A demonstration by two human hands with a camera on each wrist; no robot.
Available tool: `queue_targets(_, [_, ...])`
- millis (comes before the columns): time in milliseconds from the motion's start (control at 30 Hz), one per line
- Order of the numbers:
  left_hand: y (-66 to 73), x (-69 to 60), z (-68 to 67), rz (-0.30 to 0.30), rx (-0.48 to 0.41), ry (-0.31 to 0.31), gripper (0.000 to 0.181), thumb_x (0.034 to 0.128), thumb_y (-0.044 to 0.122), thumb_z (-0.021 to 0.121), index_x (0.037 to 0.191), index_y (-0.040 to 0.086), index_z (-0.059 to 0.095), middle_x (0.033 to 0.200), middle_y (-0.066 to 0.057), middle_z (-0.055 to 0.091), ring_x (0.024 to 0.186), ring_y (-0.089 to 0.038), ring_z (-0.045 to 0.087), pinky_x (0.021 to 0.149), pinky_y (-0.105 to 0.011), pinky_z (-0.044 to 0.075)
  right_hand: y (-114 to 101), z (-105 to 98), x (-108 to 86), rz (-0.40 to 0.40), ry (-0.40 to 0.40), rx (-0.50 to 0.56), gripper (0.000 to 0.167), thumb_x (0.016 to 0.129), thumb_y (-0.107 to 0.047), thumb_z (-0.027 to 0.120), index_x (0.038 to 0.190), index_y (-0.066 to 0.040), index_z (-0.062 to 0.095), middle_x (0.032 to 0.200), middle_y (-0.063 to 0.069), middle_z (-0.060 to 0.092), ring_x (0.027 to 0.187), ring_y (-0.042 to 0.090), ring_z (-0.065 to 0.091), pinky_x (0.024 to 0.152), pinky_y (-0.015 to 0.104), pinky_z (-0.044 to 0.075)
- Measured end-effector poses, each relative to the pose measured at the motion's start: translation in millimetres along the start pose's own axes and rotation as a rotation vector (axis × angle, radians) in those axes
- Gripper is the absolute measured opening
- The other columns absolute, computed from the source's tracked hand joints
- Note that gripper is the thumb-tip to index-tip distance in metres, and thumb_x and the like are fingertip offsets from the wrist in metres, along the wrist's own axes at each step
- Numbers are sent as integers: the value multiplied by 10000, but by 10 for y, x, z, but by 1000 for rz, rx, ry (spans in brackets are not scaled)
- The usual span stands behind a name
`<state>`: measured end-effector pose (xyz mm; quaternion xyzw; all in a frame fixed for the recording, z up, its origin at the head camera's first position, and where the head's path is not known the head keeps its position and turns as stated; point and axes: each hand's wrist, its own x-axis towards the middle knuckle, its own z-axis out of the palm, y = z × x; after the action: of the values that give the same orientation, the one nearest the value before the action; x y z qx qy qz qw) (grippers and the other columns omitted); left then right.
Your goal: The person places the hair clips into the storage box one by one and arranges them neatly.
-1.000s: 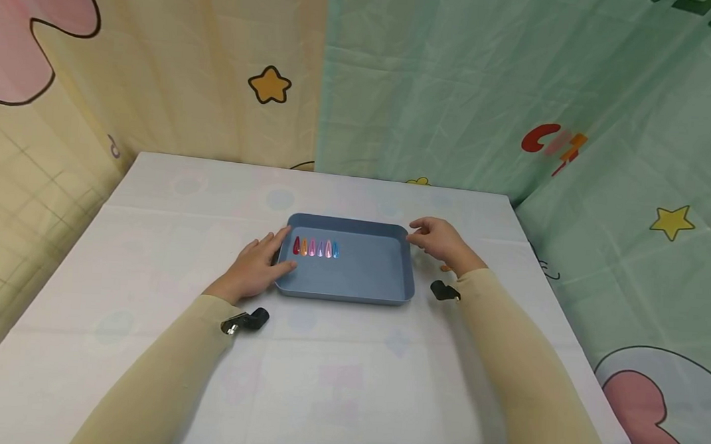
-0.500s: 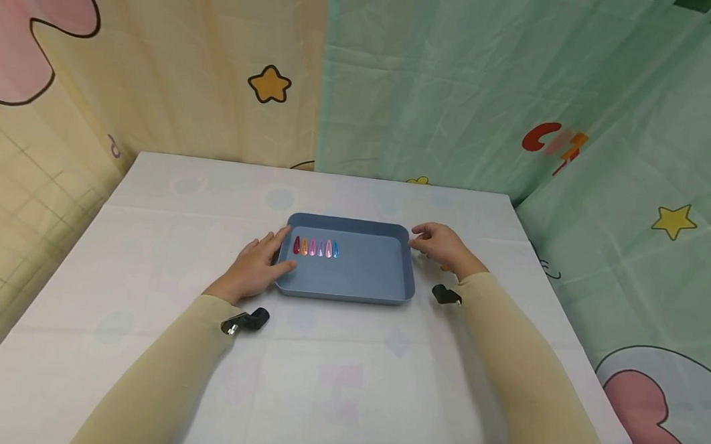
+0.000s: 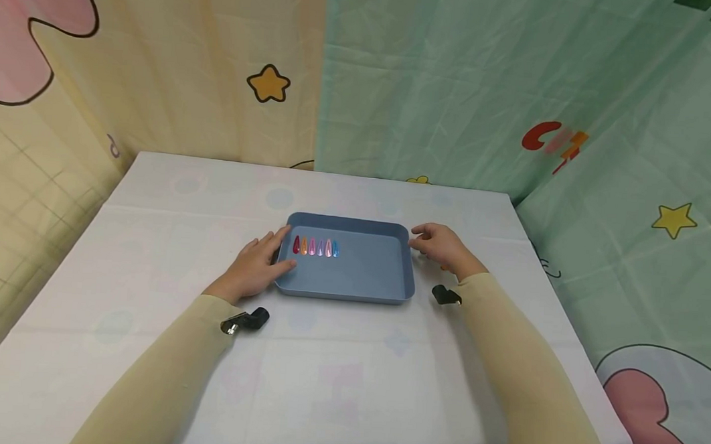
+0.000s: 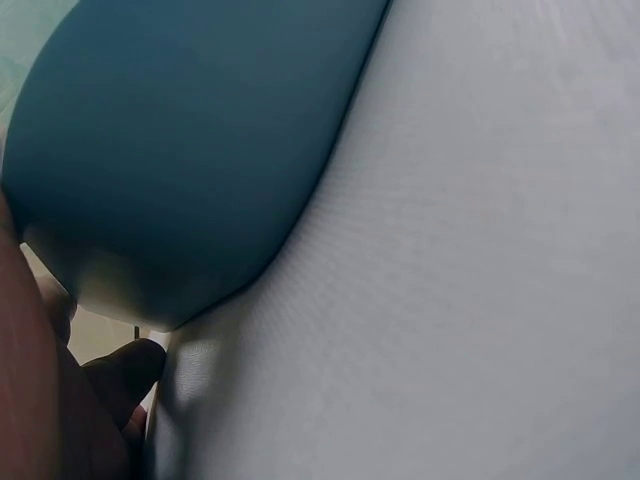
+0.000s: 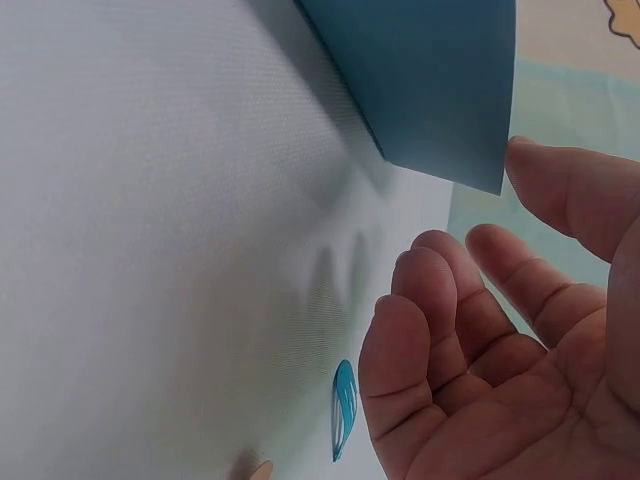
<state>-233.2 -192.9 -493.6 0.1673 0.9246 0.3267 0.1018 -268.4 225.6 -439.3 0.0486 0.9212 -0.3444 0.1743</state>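
A person's left-hand grip (image 3: 253, 267), fingers outstretched and unclenched, rests on one end of a tray (image 3: 371, 270), six hair clips (image 3: 312, 246) lined up inside; the right-hand grip (image 3: 441, 245), relaxed and holding nothing, hovers beside the opposite end; only the right wrist view shows a loose blue clip (image 5: 345, 408) on the surface (image 5: 150, 250).

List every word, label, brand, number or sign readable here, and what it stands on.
No whole word, brand or number can be read.
"C": perhaps a letter, the red shape on the green curtain; the pink and orange marks beside it are unclear.
Purple mark on the yellow curtain, black squiggle on the green: unreadably small.
Tray, hair clips: no lettering visible.
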Motion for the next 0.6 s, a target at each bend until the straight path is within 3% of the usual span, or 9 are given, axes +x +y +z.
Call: queue_targets(600, [17, -10, -20, 8, -6, -2, 849, 1049, 524, 563, 1714, 212, 136, 1753, -166, 220, 1642, -415, 120, 1341, -576, 10, 19, -62, -48, 7, -19, -23, 490, 1043, -354, 618, 1504, -193, 574, 1377, 103, 667, 1125, 289, 629, 734, 384, 557])
